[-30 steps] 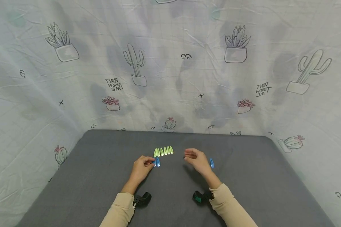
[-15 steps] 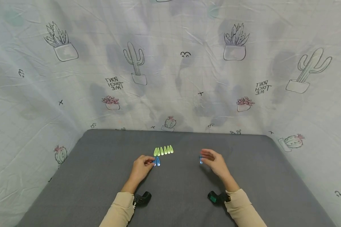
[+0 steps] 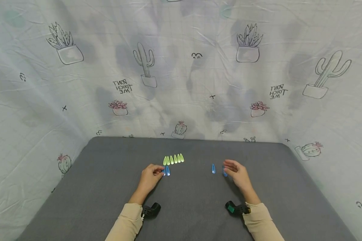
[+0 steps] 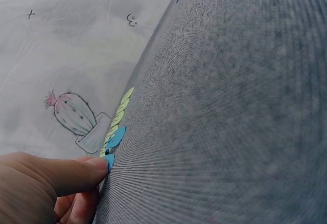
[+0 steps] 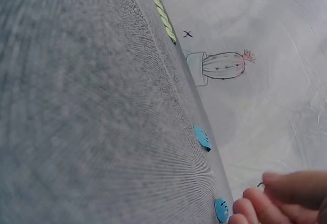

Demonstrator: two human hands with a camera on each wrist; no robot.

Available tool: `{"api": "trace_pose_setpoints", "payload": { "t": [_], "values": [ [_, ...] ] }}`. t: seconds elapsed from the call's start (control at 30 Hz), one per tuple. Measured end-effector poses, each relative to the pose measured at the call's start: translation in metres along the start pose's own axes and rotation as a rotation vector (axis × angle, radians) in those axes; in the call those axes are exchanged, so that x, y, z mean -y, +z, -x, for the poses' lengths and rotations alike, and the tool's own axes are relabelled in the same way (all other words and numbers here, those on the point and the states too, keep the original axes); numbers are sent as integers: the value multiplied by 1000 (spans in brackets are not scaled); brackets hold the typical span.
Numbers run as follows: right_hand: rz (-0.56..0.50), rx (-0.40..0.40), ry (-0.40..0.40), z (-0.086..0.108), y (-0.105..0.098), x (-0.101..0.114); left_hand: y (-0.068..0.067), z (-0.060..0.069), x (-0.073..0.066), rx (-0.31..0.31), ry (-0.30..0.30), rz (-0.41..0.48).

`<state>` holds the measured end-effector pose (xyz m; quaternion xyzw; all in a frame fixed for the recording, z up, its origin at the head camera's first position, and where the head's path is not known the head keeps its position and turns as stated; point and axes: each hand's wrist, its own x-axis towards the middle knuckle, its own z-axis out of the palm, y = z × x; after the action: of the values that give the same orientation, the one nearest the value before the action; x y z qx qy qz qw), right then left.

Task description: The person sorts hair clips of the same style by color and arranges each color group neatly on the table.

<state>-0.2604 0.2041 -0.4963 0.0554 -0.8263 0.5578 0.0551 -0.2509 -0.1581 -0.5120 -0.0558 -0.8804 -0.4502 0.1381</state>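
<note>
In the head view, my left hand (image 3: 149, 177) pinches a blue snap hair clip (image 4: 109, 161) between thumb and fingers, down at the table surface. Right beside it lies a second blue hair clip (image 3: 168, 171), apart from the fingers. Just beyond them runs a row of several light-green hair clips (image 3: 172, 160). My right hand (image 3: 239, 174) hovers with loosely bent fingers at the rightmost blue clip (image 5: 221, 209), partly covering it in the head view; thumb and fingers are apart with nothing between them. Another blue clip (image 3: 213, 168) lies to its left.
A grey cloth-covered table (image 3: 187, 207) lies under both hands. Behind it and at both sides hangs a pale curtain (image 3: 181, 77) printed with cacti. Each wrist carries a black camera mount (image 3: 151, 210).
My right hand has moved to the right, uncovering one blue clip and coming over the rightmost one. The left hand stays in place with its clip.
</note>
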Motion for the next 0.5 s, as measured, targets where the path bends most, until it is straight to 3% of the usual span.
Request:
{"api": "trace_pose_setpoints", "payload": {
  "t": [0.23,0.5],
  "values": [
    [108,-64,73,3,3,-1,-2,1,0,8,-5,-3],
    [286,-98,74,7,8,2,-5,3,-2,13,-7,-5]
  ]
}}
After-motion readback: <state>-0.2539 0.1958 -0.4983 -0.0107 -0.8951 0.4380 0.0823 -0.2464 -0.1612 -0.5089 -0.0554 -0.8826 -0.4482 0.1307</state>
